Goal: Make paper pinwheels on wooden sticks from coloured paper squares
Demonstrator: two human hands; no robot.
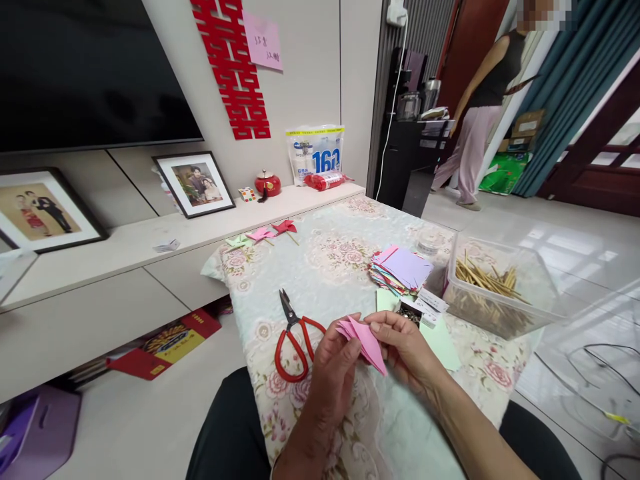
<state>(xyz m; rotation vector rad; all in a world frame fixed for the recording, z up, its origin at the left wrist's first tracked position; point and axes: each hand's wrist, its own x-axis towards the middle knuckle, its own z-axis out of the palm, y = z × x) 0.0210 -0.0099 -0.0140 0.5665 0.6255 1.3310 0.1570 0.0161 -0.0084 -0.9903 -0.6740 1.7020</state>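
Between my hands is a pink folded paper (367, 343), its layers bunched to a point at the lower end. My left hand (336, 363) grips its left side with thumb and fingers. From the right, my right hand (403, 343) pinches the upper edge of the same paper. Red-handled scissors (294, 337) lie on the cloth just left of my left hand. Beyond my right hand sit a small open box of metal pins (411, 312), light green paper (445, 343) and a stack of coloured paper squares (403, 268).
A clear plastic bin of thin wooden sticks (500, 293) stands at the table's right. Paper pinwheels (261, 234) lie at the far left edge of the flowered tablecloth (335, 250). A person (487, 100) walks in the background. A low white cabinet (115, 267) runs along the left.
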